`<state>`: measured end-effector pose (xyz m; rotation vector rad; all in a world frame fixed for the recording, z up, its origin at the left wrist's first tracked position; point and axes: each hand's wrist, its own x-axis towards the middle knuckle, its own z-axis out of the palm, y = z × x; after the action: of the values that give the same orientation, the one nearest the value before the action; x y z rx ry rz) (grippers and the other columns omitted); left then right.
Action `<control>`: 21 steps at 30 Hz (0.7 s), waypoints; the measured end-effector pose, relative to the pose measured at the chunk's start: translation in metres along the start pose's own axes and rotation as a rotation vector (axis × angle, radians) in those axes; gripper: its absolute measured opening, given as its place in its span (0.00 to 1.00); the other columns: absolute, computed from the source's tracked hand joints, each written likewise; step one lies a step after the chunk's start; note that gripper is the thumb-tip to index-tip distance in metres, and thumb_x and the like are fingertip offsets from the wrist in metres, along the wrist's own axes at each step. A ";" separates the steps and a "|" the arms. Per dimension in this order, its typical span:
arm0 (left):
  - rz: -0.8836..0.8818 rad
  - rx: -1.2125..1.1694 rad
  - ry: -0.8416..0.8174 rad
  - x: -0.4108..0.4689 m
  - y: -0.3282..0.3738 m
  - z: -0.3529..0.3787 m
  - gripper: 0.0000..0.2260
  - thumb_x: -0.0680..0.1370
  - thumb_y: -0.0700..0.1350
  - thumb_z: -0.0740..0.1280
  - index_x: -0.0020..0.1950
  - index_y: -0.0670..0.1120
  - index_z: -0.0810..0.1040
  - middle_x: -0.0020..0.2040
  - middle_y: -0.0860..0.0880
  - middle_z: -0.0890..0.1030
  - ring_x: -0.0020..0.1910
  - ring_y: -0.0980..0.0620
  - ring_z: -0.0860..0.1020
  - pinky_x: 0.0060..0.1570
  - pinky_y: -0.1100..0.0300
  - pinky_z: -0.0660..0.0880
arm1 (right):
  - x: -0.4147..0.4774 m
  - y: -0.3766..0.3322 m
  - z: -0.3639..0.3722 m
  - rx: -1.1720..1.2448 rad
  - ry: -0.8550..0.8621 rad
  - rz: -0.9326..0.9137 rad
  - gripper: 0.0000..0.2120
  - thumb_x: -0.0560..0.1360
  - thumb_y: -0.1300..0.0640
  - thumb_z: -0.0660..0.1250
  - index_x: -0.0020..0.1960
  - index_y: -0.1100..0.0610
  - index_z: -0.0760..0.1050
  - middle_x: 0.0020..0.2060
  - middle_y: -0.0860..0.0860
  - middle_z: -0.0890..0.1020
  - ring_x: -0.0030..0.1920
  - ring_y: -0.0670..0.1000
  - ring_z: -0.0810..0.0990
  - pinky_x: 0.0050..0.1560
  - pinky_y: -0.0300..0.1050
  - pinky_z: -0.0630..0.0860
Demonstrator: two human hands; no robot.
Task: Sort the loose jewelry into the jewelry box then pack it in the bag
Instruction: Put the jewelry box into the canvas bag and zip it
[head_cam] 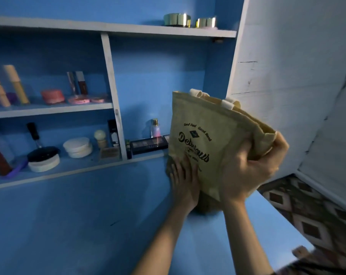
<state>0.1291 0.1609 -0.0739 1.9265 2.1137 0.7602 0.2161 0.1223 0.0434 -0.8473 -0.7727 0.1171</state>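
1. Two hands are on the bag [206,135], which stands on the blue counter [69,225] with its printed face turned toward you.
2. Your right hand [247,167] has its grip closed around the bag's right edge near the top: the thumb lies across the printed face, and the fingers wrap round the far side just below the open mouth, bunching the cloth.
3. Your left hand [185,181] has no closed grip; it lies flat and open, fingers spread, pressed against the lower left of the bag's face, below the black lettering.
4. Between the two hands, the bag leans a little to the right, its mouth gaping toward the white wall [287,56].
5. Two pale handle loops [227,103] stick up at the bag's top rim.
6. You cannot see the jewelry box; the bag's inside is hidden from this angle.
7. Left of the bag, at the back of the counter, lies an eyeshadow palette [148,144] with a small perfume bottle [155,128] behind it.
8. Farther left of the bag, the shelf unit [110,76] holds cosmetics jars and tubes, blurred.
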 end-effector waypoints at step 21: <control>0.067 -0.226 0.044 -0.015 -0.012 -0.027 0.23 0.82 0.53 0.51 0.76 0.46 0.58 0.77 0.44 0.57 0.76 0.39 0.54 0.72 0.42 0.58 | 0.018 -0.007 0.002 -0.278 -0.084 -0.201 0.25 0.69 0.57 0.66 0.66 0.54 0.68 0.71 0.58 0.64 0.72 0.59 0.58 0.69 0.61 0.57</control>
<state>0.1084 0.1389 -0.0595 1.8830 1.9008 1.0154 0.2263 0.1255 0.0592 -1.0269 -0.9629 -0.1371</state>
